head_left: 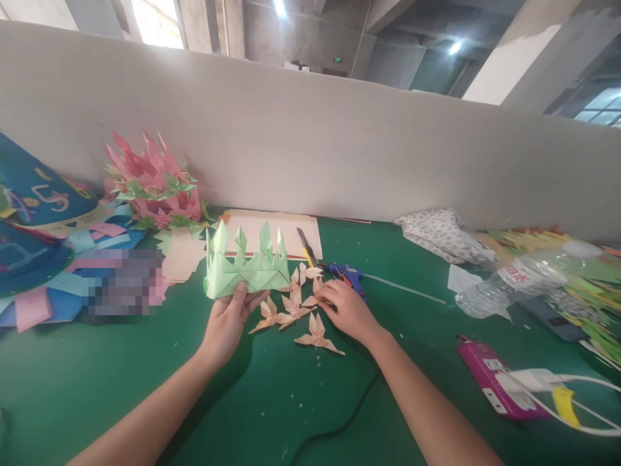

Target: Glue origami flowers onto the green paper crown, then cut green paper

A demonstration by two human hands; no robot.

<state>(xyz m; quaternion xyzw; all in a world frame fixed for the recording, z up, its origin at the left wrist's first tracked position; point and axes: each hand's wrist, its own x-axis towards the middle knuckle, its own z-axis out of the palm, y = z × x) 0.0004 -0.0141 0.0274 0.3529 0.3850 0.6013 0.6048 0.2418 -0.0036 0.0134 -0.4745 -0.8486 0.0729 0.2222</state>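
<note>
Left hand (228, 323) clamps a green paper crown (247, 275) running left-to-right; peach flowers (293, 307) lie just left of the nearer right hand (348, 310), whose grip I cannot tell.

The glue gun (355, 276) is partly covered by the right hand (347, 307); whether a paper flower (317, 285) is pinched by the fingers (326, 296) cannot be told. A dark item (121, 285) is blurred by pixelation. A blue hat (53, 194) is cut off by the left edge, the forearms (182, 382) by the bottom.
</note>
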